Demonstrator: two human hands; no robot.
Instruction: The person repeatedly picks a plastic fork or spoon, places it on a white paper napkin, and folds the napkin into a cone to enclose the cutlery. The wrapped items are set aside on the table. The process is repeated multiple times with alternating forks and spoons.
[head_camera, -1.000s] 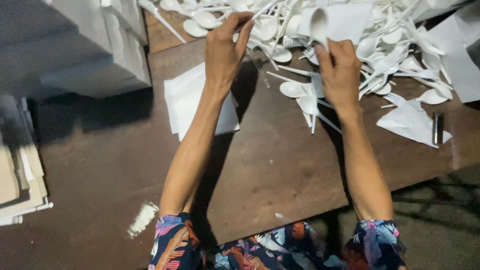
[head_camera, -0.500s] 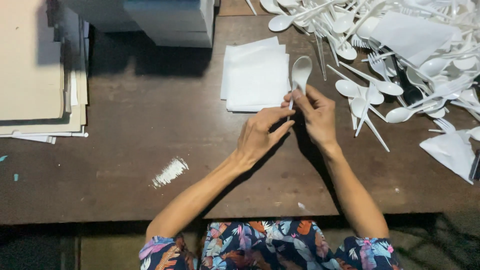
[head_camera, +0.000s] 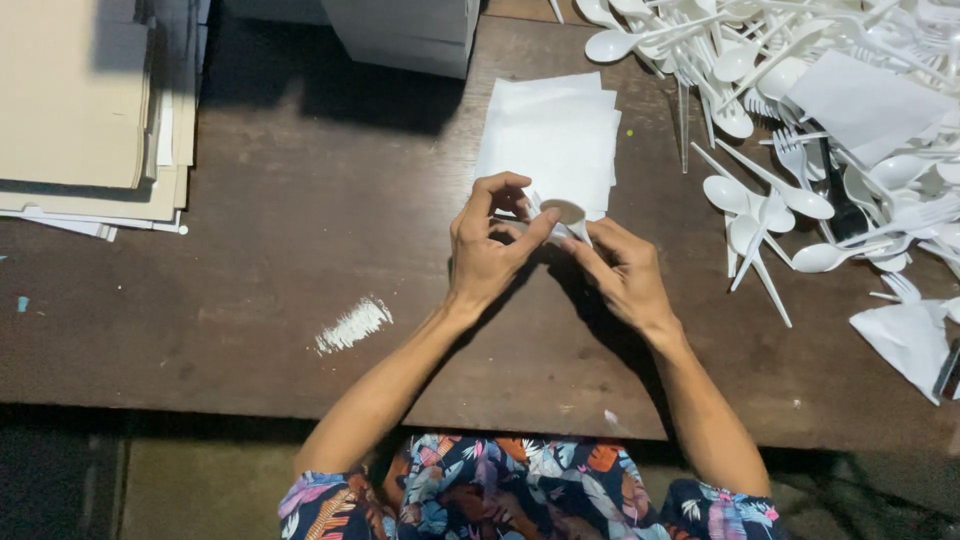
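Both hands, drawn back from the cutlery heap since a second ago, now meet over the napkin stack's near edge.

Item: white plastic spoon (head_camera: 566, 214), pinched between left hand (head_camera: 490, 250) and right hand (head_camera: 625, 275), bowl resting at the near edge of the napkin stack (head_camera: 552, 135) (handle hidden by fingers). Right of the stack: loose heap of white spoons and forks (head_camera: 800, 120). Left of it: pile of cardboard sheets (head_camera: 80, 110). All on a dark wooden table (head_camera: 250, 300).
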